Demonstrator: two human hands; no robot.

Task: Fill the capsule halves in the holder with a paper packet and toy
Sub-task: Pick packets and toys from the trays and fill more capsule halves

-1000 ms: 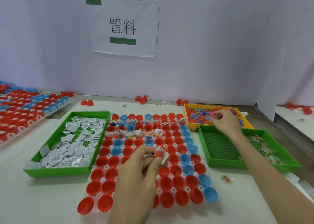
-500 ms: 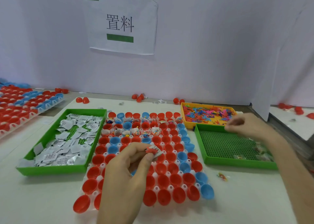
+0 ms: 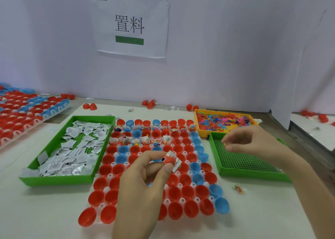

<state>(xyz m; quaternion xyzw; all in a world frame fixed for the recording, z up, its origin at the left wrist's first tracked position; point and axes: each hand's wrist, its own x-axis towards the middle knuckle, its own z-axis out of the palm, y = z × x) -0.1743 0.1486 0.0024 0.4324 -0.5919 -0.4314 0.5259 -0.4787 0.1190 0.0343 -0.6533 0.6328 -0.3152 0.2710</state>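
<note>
Leftward, green tray (image 3: 54, 180) of paper packets (image 3: 72, 153)

1. The left hand (image 3: 143, 182) is up in the middle, thumb and fingers pinching a paper packet (image 3: 176, 164).
2. The right hand (image 3: 253, 142) hangs to the right, fingers curled, fingertips close together.

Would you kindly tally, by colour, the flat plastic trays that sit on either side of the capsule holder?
Green trays: 2
Yellow tray: 1
Total: 3
</note>
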